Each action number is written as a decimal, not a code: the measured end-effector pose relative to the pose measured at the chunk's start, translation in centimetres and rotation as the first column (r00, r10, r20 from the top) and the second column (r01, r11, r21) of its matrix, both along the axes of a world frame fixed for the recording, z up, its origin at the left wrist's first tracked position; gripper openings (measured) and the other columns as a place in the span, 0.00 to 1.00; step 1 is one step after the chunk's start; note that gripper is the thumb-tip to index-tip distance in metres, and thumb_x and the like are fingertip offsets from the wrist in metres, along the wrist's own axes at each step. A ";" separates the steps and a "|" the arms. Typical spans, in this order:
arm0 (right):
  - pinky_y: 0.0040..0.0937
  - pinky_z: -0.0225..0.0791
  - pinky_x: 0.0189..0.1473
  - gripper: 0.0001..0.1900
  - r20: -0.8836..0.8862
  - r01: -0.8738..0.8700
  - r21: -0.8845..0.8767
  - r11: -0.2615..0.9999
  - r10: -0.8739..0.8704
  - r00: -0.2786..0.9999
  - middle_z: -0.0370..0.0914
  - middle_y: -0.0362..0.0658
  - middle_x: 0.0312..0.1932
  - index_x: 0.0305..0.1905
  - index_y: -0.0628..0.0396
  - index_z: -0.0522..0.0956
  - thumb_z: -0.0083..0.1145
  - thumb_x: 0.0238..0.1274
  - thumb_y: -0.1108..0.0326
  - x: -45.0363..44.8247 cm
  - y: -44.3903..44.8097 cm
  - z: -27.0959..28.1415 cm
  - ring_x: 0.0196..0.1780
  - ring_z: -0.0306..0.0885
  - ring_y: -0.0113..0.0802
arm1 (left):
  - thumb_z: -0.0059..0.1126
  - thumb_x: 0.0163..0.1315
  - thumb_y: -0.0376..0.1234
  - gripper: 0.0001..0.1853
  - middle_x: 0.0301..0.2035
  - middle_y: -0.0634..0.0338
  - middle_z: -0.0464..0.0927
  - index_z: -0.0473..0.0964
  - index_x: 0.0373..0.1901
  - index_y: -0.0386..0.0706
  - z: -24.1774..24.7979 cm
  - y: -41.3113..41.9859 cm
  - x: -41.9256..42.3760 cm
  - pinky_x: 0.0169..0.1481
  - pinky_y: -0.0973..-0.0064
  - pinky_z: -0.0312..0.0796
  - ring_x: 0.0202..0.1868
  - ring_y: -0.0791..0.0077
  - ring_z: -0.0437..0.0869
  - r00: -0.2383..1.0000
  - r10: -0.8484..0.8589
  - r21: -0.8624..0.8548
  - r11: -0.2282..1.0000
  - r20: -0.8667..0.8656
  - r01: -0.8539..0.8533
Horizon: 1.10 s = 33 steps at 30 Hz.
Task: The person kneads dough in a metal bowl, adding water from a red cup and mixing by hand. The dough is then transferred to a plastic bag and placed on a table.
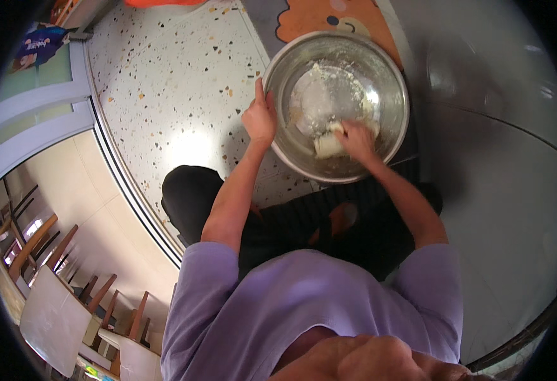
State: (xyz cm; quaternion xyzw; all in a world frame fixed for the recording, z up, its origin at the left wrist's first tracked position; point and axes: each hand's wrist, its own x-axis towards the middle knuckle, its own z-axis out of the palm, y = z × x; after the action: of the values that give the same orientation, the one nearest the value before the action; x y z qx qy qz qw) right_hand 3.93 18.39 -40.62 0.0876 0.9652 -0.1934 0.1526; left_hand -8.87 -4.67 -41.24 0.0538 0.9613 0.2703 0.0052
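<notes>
A wide stainless steel bowl [278, 155] sits in front of my bent knees, partly over a patterned mat. My left hand [261, 119] steadies it at its left rim, with the index finger pointing up along the outside. Inside the bowl, my right hand [357, 138] presses on a pale lump of dough [328, 145] near the side closest to me, its fingers curled over the dough. Dry flour and crumbs [326, 71] cling to the bowl's floor and far wall. My right hand covers part of the dough.
Under the bowl's far side lies a mat [302, 16] with an orange cartoon animal. Speckled terrazzo floor [164, 85] spreads to the left, up to a sliding door track [131, 176]. Chairs and a table [54, 319] stand beyond it. A glossy grey surface [488, 190] lies at right.
</notes>
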 end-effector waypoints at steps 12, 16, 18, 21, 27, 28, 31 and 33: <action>0.44 0.61 0.42 0.14 -0.416 -0.183 0.155 0.971 0.232 0.880 0.67 0.46 0.33 0.35 0.54 0.73 0.56 0.45 0.59 -2.0 -0.6 -4.5 0.42 0.67 0.45 | 0.52 0.66 0.38 0.26 0.19 0.52 0.79 0.62 0.66 0.48 0.1 -0.2 0.4 0.23 0.64 0.71 0.18 0.58 0.80 1.000 0.006 -0.052 0.999 -0.012 -0.006; 0.43 0.63 0.44 0.14 -0.376 -0.183 0.096 0.978 0.206 0.904 0.69 0.48 0.36 0.37 0.57 0.73 0.59 0.46 0.61 -2.4 0.4 -5.2 0.45 0.69 0.46 | 0.51 0.66 0.39 0.25 0.20 0.49 0.79 0.63 0.65 0.49 0.4 0.0 0.1 0.26 0.61 0.73 0.20 0.54 0.81 1.000 -0.004 -0.025 1.000 0.026 0.004; 0.44 0.63 0.47 0.16 -0.313 -0.093 -0.165 0.982 0.038 0.949 0.70 0.51 0.40 0.40 0.58 0.74 0.61 0.47 0.62 -3.5 0.9 -5.1 0.49 0.69 0.48 | 0.51 0.67 0.40 0.25 0.21 0.48 0.79 0.63 0.65 0.49 0.6 0.1 0.0 0.28 0.60 0.73 0.21 0.53 0.81 0.998 0.001 -0.015 1.000 0.064 0.000; 0.45 0.63 0.54 0.20 -0.367 0.113 -0.277 0.954 -0.214 0.906 0.72 0.52 0.47 0.46 0.58 0.75 0.65 0.48 0.61 -3.1 1.3 -3.3 0.54 0.69 0.50 | 0.51 0.67 0.40 0.24 0.20 0.50 0.79 0.64 0.64 0.48 0.3 0.2 -0.2 0.26 0.61 0.73 0.20 0.55 0.81 1.000 -0.002 -0.016 1.000 0.014 0.002; 0.37 0.59 0.61 0.29 -0.207 0.758 -0.022 0.652 -0.744 0.635 0.70 0.47 0.56 0.54 0.52 0.74 0.72 0.42 0.62 -0.7 2.5 -8.8 0.59 0.66 0.45 | 0.51 0.66 0.40 0.24 0.19 0.55 0.79 0.64 0.64 0.48 -0.5 0.3 0.1 0.24 0.65 0.73 0.18 0.59 0.81 1.000 0.007 -0.045 0.999 -0.027 -0.008; 0.38 0.59 0.62 0.29 -0.115 0.723 -0.176 0.668 -0.744 0.659 0.69 0.47 0.57 0.53 0.53 0.74 0.72 0.42 0.64 -2.2 2.9 -9.4 0.60 0.66 0.45 | 0.51 0.66 0.40 0.24 0.19 0.55 0.79 0.64 0.64 0.48 -0.4 0.5 0.0 0.23 0.65 0.73 0.18 0.59 0.81 1.000 0.000 -0.044 0.999 -0.031 -0.001; 0.38 0.58 0.62 0.26 -0.135 0.421 -0.471 0.775 -0.535 0.834 0.68 0.46 0.57 0.51 0.54 0.74 0.71 0.42 0.69 -7.6 0.7 -6.0 0.60 0.65 0.45 | 0.51 0.66 0.40 0.24 0.18 0.56 0.79 0.64 0.63 0.48 -0.6 -0.2 -0.2 0.22 0.65 0.73 0.17 0.60 0.81 1.000 -0.008 -0.036 0.999 -0.026 0.007; 0.38 0.57 0.62 0.25 -0.351 0.236 -0.451 0.861 -0.414 0.840 0.68 0.46 0.56 0.50 0.54 0.75 0.69 0.42 0.71 -10.6 -0.5 -2.4 0.61 0.64 0.45 | 0.51 0.66 0.40 0.23 0.18 0.56 0.78 0.65 0.63 0.47 -0.5 0.1 -0.6 0.22 0.65 0.72 0.17 0.61 0.80 0.999 -0.014 -0.018 1.000 -0.045 0.013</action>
State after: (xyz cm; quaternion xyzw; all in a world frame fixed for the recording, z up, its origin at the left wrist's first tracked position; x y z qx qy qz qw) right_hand -6.66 17.87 -42.99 0.1758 0.8861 -0.4195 -0.0890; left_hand -9.46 -4.60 -41.76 0.0663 0.9632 0.2603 -0.0144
